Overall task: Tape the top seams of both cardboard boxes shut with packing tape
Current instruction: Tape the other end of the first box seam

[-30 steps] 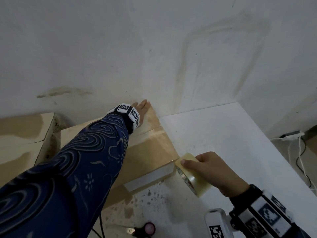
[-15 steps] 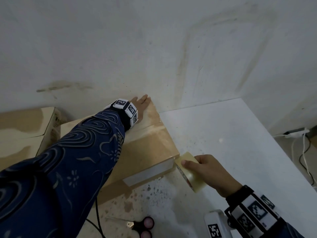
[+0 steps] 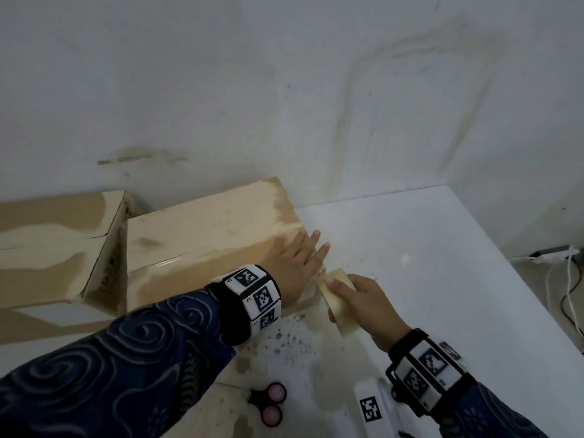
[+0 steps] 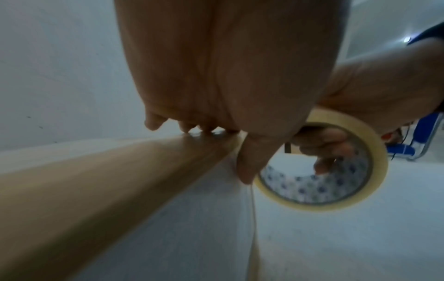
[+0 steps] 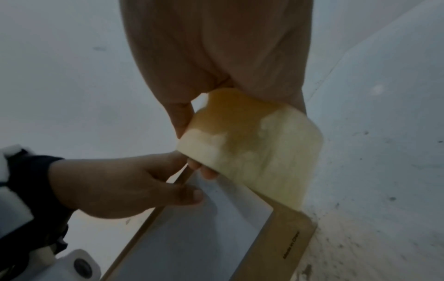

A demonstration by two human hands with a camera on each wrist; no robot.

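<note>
In the head view, the left hand (image 3: 295, 263) lies flat on the right end of the nearer brown cardboard box (image 3: 202, 245), with its fingers straight and together, the tips reaching over the box edge. A strip of clear tape runs along the top of this box towards the hand. The right hand (image 3: 368, 306) holds the yellowish roll of packing tape (image 3: 338, 300) just beside the right end of the box, the thumb on the outer side of the roll. A second brown cardboard box (image 3: 53, 245) stands to the left, close to the first one. Both boxes stand on the white stained surface (image 3: 426, 263) against the wall. Scissors with pink handles (image 3: 268, 403) lie near the front edge.

In the left wrist view, the left hand (image 4: 223, 76) presses its straight fingers (image 4: 192, 129) on the box top, and the thumb points down over the box edge. The roll (image 4: 341, 171) is just behind it, with fingers of the right hand inside its core.

In the right wrist view, the right hand (image 5: 216, 47) grips the roll (image 5: 252, 144), which touches the end of the box.
</note>
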